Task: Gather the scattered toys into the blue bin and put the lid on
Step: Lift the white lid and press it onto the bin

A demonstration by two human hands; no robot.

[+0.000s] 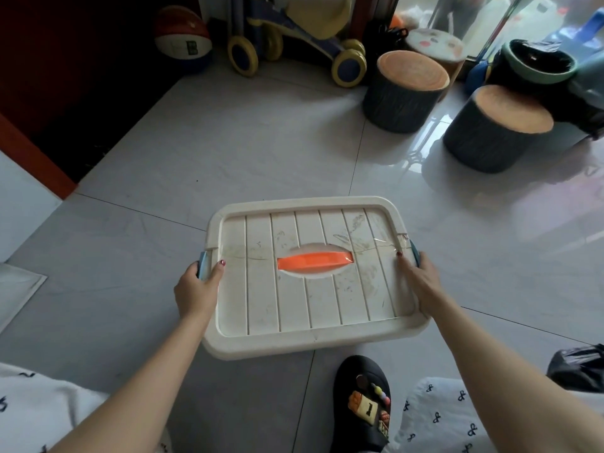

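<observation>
A cream ribbed lid (327,305) with an orange handle (314,261) in its middle covers the bin on the tiled floor in front of me. Only the bin's blue side latches show, one at the left (203,265) and one at the right (414,253). My left hand (196,289) grips the left latch, thumb resting on the lid's edge. My right hand (421,282) wraps the right latch the same way. The bin's body and its contents are hidden under the lid.
Two stump-shaped stools (408,89) (496,125) stand at the far right, a toy stroller (294,44) and a ball (183,37) at the back. A lined waste bin (539,60) is far right. My black slipper (366,403) sits just below the lid, a black bag (578,367) to its right.
</observation>
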